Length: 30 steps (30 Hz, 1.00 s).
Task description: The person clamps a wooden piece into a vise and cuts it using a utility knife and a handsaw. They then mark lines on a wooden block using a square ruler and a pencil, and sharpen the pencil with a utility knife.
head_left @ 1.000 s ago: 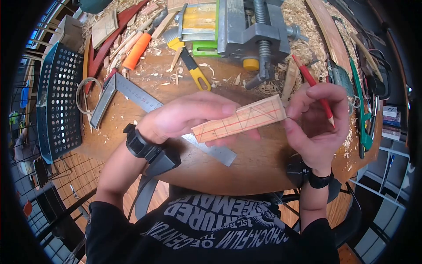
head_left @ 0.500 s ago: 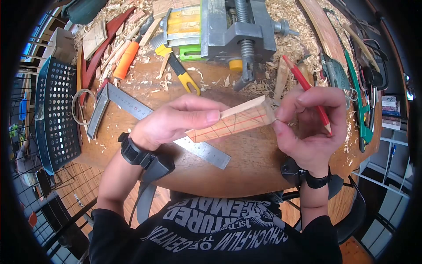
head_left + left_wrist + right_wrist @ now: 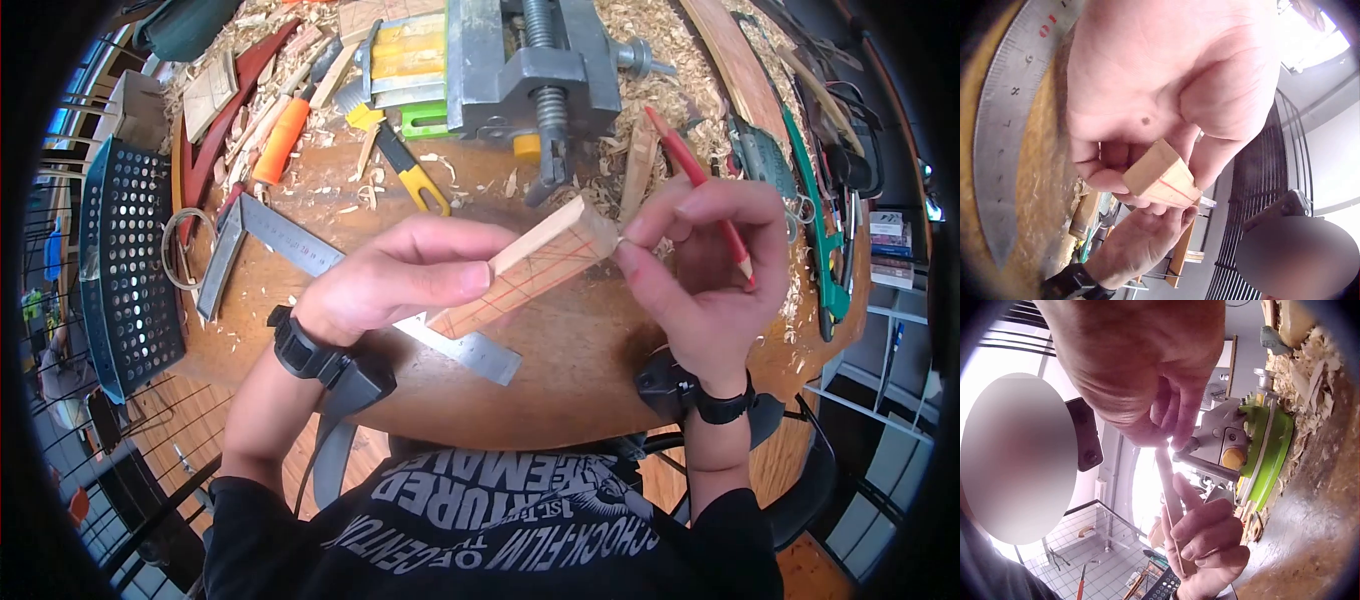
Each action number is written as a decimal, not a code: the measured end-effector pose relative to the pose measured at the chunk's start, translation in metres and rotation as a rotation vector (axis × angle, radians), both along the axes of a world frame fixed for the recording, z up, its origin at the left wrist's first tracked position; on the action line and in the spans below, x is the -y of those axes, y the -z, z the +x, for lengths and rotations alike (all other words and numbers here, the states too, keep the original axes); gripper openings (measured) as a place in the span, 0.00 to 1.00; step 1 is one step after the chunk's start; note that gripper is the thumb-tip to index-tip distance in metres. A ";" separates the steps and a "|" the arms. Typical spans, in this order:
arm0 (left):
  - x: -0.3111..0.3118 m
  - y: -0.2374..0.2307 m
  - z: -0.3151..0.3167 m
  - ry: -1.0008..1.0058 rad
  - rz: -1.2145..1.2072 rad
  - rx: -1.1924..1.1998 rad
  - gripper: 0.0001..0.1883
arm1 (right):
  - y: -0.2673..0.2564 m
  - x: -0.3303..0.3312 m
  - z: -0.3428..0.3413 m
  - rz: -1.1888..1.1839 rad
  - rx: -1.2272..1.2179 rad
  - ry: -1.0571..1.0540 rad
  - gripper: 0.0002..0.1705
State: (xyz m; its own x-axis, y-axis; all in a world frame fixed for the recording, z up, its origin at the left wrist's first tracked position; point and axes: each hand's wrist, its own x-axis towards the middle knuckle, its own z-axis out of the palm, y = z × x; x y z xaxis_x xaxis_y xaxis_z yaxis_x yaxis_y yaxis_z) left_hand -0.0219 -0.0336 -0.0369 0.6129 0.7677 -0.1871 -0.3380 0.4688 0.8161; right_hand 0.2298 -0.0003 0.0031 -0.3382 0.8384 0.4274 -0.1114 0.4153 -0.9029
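My left hand [image 3: 395,275] grips a small wooden block [image 3: 540,262] marked with a grid of red and dark lines, its thumb along the upper edge. The block is held tilted over the table, right end higher. At that end the thumb and forefinger of my right hand [image 3: 728,325] come together on a tiny pale bit at the corner. A red pencil [image 3: 682,152] is held across the same hand's fingers, tip down. Beneath the left hand runs the steel blade of a try square [image 3: 285,238]. In the left wrist view the block's end [image 3: 1155,172] shows between the fingers.
A grey metal vise [image 3: 530,85] on a green base stands at the back among wood shavings. Left of it lie a yellow-and-black tool [image 3: 412,168] and an orange handle [image 3: 280,140]. A dark perforated basket [image 3: 125,260] borders the left side, a green tool [image 3: 822,270] the right.
The block has been turned in the left hand so its right end points higher and its narrow side shows. The right hand stays at that end with the pencil. The head view has shifted slightly.
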 end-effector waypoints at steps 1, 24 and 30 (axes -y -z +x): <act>-0.001 -0.002 0.001 0.014 -0.005 0.032 0.35 | 0.000 0.000 -0.001 -0.030 -0.012 0.030 0.27; -0.013 0.000 0.010 -0.083 -0.011 0.404 0.29 | 0.009 -0.011 0.009 -0.129 -0.031 0.040 0.16; -0.011 -0.002 0.011 -0.243 -0.065 0.368 0.31 | 0.000 0.001 0.001 -0.372 -0.004 -0.190 0.17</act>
State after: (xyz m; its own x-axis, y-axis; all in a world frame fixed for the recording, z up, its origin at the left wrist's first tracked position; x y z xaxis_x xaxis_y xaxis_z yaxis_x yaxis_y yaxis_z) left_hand -0.0111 -0.0225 -0.0352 0.4513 0.8913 -0.0431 -0.7068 0.3865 0.5926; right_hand 0.2311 -0.0017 0.0031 -0.5010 0.8586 0.1088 -0.1580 0.0329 -0.9869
